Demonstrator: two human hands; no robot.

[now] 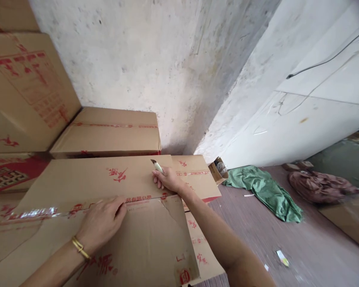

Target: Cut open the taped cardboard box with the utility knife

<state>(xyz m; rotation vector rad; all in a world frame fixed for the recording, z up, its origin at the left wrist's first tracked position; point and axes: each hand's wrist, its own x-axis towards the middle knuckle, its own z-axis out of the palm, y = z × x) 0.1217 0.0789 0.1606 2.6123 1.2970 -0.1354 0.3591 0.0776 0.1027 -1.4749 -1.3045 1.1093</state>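
Small pale tool (158,167), slim, dark pointed end showing, remainder hidden by right hand (166,178), fingers closed round it. Tool over brown carton (155,239), between one and two o'clock from left hand (104,218). Long axis slanted, tip toward about eleven o'clock. Carton red-printed; clear tape (38,212) along seam, running roughly nine to three. Left hand rests at seam, fingers bent; cannot tell whether gripping anything.
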